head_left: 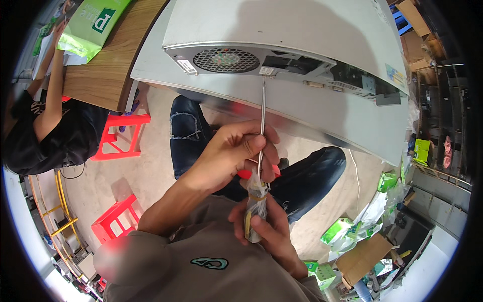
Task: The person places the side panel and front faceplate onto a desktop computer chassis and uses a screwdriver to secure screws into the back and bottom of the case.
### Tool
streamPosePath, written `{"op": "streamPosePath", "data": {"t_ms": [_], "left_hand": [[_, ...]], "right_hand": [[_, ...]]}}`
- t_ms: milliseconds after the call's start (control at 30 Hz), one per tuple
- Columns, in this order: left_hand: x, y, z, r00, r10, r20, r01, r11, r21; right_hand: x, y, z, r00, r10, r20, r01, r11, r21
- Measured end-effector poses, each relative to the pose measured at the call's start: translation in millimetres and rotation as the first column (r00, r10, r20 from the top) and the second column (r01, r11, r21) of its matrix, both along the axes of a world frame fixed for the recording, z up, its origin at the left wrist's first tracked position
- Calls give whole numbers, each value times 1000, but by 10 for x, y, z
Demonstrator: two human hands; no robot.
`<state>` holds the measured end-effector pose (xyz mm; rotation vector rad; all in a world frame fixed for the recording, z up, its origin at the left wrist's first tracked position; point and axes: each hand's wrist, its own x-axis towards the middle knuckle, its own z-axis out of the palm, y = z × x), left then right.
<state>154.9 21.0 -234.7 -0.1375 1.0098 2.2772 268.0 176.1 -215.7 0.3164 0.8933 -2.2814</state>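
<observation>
A white computer case (211, 25) lies on a light table (171, 80), its grey rear panel with a round fan grille (226, 59) facing me. A long screwdriver (263, 108) points away from me, its tip at the panel's lower edge, beside the ports right of the grille. Whether the tip sits in a screw is too small to tell. My left hand (234, 151) closes its fingers around the metal shaft. Nearer my body, my right hand (271, 224) is wrapped around the handle, which is covered in clear plastic.
At the far left a person in black (60, 131) sits at a wooden desk (95, 80) bearing a green-and-white bag (93, 27). Red plastic stools (118, 216) stand on the left. Green packaging (337, 229), a cardboard box (363, 256) and shelving (448, 116) are on the right.
</observation>
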Motion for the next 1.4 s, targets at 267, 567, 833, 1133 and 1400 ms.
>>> {"op": "streamPosePath", "data": {"t_ms": [267,567,833,1133,1400], "left_hand": [[-45,-19,-70,998,63,27,-62,997,-40],[-6,-5,-5,993,101,68,-97,993,-63],[8,-18,-37,994,89,68,-88,996,-21],[-2,64,-69,990,91,108,-95,995,36],[-4,182,50,979,172,112,-160,981,-111]], "right_hand": [[-745,532,15,550,87,-831,795,252,552],[-1767,299,91,419,524,-742,887,-60,458],[-1849,222,159,553,452,-700,804,-67,591],[-1892,106,112,591,474,-652,796,-211,568],[-1920,126,59,578,429,-694,802,-142,580]]}}
